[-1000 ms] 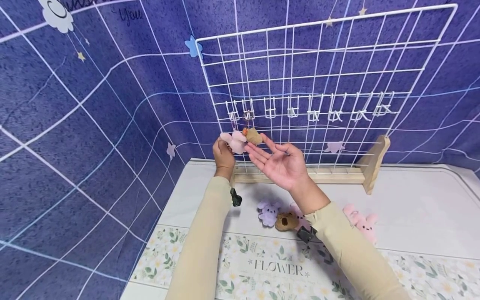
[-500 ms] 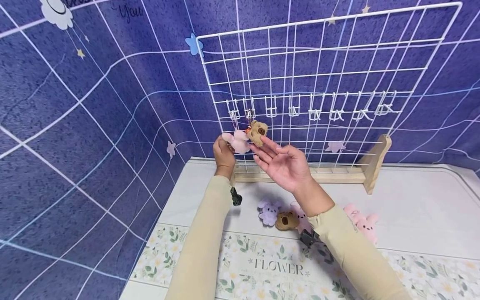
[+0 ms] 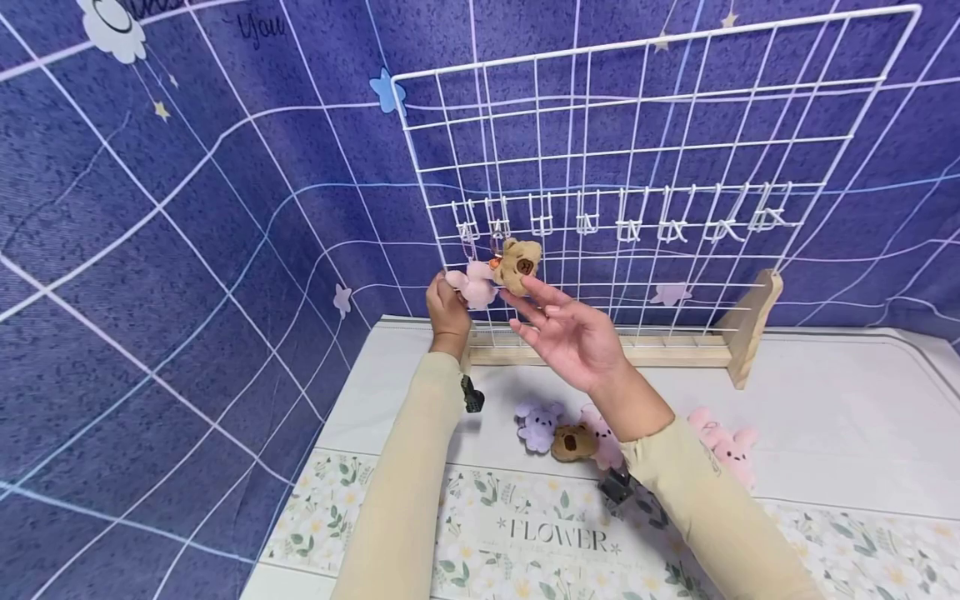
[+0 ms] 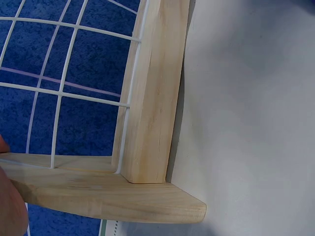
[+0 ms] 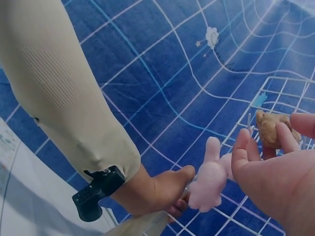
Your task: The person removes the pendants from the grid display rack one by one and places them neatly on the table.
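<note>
My right hand (image 3: pixel 581 342) is raised palm up, with its fingertips touching a small brown plush keychain (image 3: pixel 517 265) that has a dark snout. That plush hangs by a cord from a hook on the white wire grid rack (image 3: pixel 600 154). Beside it on the left hangs a pink long-eared plush keychain (image 3: pixel 476 285), its back turned to me. At the rack's left end, my left hand (image 3: pixel 448 308) grips the wooden foot (image 4: pixel 98 194); most of its fingers are hidden in the head view. In the right wrist view the brown plush (image 5: pixel 275 129) lies against my right fingers.
Several more white hooks (image 3: pixel 630 227) run along the grid to the right. On the table lie a purple plush (image 3: pixel 538 427), a brown plush (image 3: pixel 574 442) and a pink plush (image 3: pixel 604 437). More pink plush toys (image 3: pixel 731 454) lie right of my forearm. A patterned blue cloth (image 3: pixel 225 292) hangs behind.
The hanging brown plush has turned so its snout faces me, and it sits slightly higher. My right hand has shifted slightly right, its fingers more bent. The left hand has stayed in place.
</note>
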The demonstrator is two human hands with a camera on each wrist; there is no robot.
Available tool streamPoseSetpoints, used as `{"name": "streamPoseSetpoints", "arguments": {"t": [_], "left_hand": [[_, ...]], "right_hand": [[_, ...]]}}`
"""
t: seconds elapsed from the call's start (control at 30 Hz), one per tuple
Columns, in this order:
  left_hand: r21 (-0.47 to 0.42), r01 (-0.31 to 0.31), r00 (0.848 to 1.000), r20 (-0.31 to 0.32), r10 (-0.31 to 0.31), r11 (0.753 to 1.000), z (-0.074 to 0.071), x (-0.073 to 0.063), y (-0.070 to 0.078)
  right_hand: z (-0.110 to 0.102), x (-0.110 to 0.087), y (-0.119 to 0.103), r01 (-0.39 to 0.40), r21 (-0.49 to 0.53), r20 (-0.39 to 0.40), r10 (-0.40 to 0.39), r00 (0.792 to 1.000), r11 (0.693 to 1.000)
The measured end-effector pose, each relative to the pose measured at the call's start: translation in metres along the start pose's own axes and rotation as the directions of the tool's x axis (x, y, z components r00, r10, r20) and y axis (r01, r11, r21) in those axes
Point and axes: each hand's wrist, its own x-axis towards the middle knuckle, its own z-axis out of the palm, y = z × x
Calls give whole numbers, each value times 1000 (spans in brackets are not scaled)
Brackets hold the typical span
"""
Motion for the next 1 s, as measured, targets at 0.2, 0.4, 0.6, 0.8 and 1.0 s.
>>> {"name": "streamPoseSetpoints", "arguments": {"t": [0.2, 0.4, 0.6, 0.8, 1.0], "left_hand": [[-87, 8, 1000, 26, -6, 996, 1, 0, -2], [-8, -14, 1000, 4, 14, 1000, 0, 0, -3], [-26, -16, 1000, 11, 17, 1000, -1, 1, -1], [-10, -18, 1000, 13, 19, 1000, -2, 1, -1], [-41, -11, 1000, 23, 12, 999, -2, 0, -2]], "right_hand": [[4, -6, 0, 34, -27, -28, -35, 999, 999], [5, -7, 1, 81, -92, -71, -88, 994, 992], [4, -4, 4, 109, -136, -140, -128, 982, 985], [2, -4, 6, 106, -127, -194, -129, 972, 986], [5, -7, 6, 93, -107, -205, -113, 972, 990]]}}
